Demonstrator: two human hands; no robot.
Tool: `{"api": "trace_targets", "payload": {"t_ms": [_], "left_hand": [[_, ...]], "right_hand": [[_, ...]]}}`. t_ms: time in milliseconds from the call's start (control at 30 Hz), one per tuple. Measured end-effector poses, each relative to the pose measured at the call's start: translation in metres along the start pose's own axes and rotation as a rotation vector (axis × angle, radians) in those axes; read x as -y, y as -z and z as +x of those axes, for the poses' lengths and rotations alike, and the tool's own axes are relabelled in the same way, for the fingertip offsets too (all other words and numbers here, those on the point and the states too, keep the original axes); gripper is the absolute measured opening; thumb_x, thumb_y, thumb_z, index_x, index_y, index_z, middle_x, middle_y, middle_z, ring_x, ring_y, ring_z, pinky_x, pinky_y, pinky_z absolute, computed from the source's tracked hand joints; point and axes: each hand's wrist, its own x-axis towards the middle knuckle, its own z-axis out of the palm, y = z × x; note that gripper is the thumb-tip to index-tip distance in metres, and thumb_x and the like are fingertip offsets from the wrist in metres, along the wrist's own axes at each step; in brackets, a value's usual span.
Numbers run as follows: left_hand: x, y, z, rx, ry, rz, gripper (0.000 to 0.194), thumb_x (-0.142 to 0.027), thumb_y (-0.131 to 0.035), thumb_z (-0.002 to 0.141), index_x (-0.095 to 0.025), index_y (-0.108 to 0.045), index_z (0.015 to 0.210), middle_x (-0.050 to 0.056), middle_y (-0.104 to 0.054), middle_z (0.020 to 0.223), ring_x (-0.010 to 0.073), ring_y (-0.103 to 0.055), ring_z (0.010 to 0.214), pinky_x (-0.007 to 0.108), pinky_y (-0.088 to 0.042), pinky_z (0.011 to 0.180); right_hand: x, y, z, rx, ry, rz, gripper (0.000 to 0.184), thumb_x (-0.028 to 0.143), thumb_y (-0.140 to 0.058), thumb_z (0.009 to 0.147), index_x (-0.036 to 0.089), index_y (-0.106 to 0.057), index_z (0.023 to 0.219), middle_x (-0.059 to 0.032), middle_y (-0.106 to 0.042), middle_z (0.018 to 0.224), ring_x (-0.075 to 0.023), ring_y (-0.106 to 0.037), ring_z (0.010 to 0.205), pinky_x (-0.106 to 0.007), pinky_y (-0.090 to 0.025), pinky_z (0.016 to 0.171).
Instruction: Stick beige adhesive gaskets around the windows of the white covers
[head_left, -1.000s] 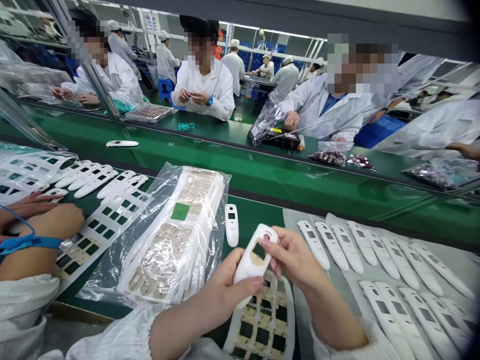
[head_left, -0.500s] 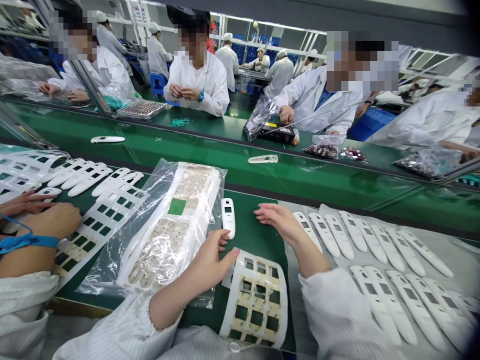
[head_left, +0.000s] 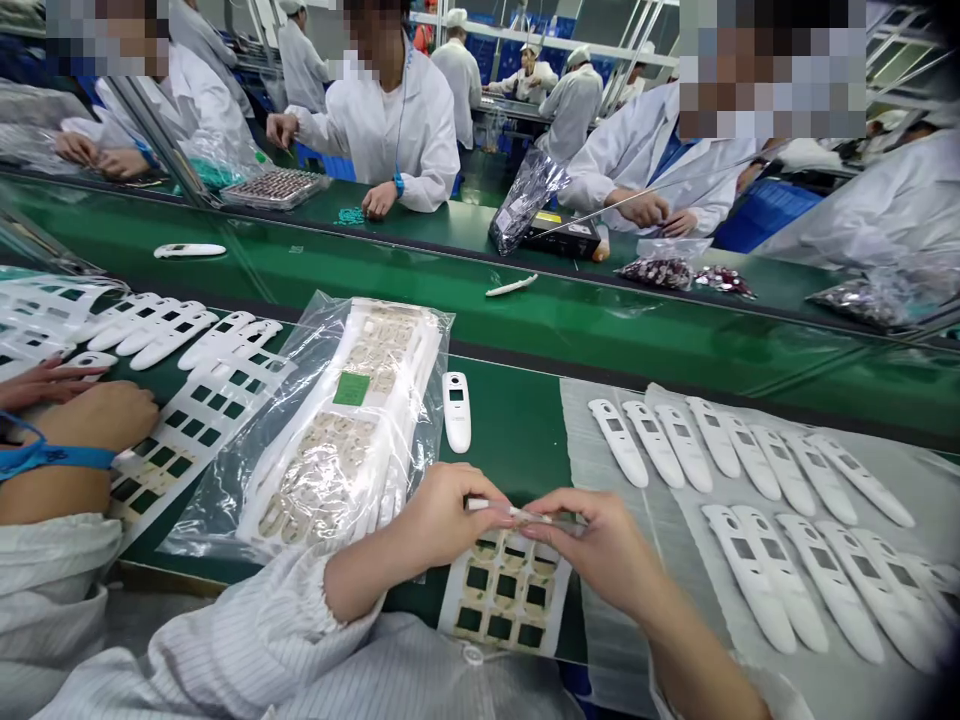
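Observation:
My left hand [head_left: 442,520] and my right hand [head_left: 596,545] meet above a white sticker sheet [head_left: 502,595] with dark window squares near the bench's front edge. Both pinch the upper edge of that sheet, lifted a little off the green mat; what my right fingers pinch there is too small to name. A finished white housing [head_left: 456,411] with a small screen lies just beyond my left hand. To the right, two rows of white housings [head_left: 757,500] rest on a grey foam sheet [head_left: 592,470].
A clear bag of sticker sheets [head_left: 352,430] lies to the left. A neighbour's hands [head_left: 90,420] work on more sheets and housings at far left. The green conveyor [head_left: 570,330] carries two white housings [head_left: 512,286]. Several people in white coats sit beyond it.
The white housing I held a second ago left my hands and lies on the conveyor. Both hands then dropped to the sticker sheet and pinched its upper edge.

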Motion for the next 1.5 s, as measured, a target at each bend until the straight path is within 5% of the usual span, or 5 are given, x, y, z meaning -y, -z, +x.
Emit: {"api": "trace_targets", "payload": {"t_ms": [300, 467, 700, 1133, 1500], "left_hand": [[-0.020, 0.006, -0.021, -0.057, -0.080, -0.059, 0.004, -0.018, -0.072, 0.079, -0.018, -0.076, 0.080, 0.003, -0.062, 0.072, 0.0163, -0.059, 0.072, 0.027, -0.044, 0.067], [-0.024, 0.005, -0.025, -0.045, -0.086, -0.080, 0.007, -0.021, -0.070, 0.081, -0.016, -0.076, 0.082, 0.002, -0.058, 0.071, 0.0140, -0.056, 0.066, 0.025, -0.041, 0.060], [-0.024, 0.005, -0.024, -0.066, -0.068, -0.110, 0.007, -0.021, -0.075, 0.077, -0.015, -0.077, 0.079, 0.000, -0.055, 0.066, 0.0109, -0.052, 0.060, 0.022, -0.040, 0.056], [-0.020, 0.003, -0.023, -0.197, -0.162, -0.108, 0.011, -0.023, -0.078, 0.078, -0.014, -0.077, 0.073, 0.001, -0.059, 0.059, 0.0095, -0.052, 0.054, 0.020, -0.037, 0.050], [-0.012, -0.001, -0.024, -0.340, -0.331, -0.121, 0.007, -0.017, -0.077, 0.079, -0.011, -0.076, 0.078, 0.005, -0.067, 0.070, 0.0119, -0.064, 0.064, 0.020, -0.049, 0.058]], "right_hand": [[0.021, 0.003, -0.019, -0.024, 0.102, 0.082, 0.019, 0.040, -0.074, 0.077, 0.022, -0.070, 0.082, -0.0032, -0.072, 0.079, -0.0175, -0.068, 0.072, -0.029, -0.054, 0.063], [0.017, 0.000, -0.020, -0.174, 0.254, 0.136, 0.010, 0.029, -0.073, 0.080, 0.023, -0.071, 0.072, -0.0036, -0.072, 0.075, -0.0179, -0.069, 0.074, -0.030, -0.056, 0.064], [0.013, 0.004, -0.017, -0.187, 0.400, 0.119, 0.011, 0.021, -0.078, 0.076, 0.028, -0.076, 0.084, -0.0011, -0.074, 0.075, -0.0178, -0.069, 0.074, -0.031, -0.058, 0.063], [0.030, 0.000, -0.020, -0.451, 0.823, -0.344, 0.026, -0.006, -0.068, 0.076, 0.015, -0.071, 0.091, -0.0097, -0.069, 0.092, -0.0205, -0.061, 0.092, -0.038, -0.056, 0.074], [0.026, -0.008, -0.025, -0.487, 0.863, -0.393, 0.033, -0.014, -0.067, 0.071, 0.011, -0.067, 0.093, -0.0095, -0.065, 0.089, -0.0208, -0.057, 0.091, -0.038, -0.054, 0.073]]}}
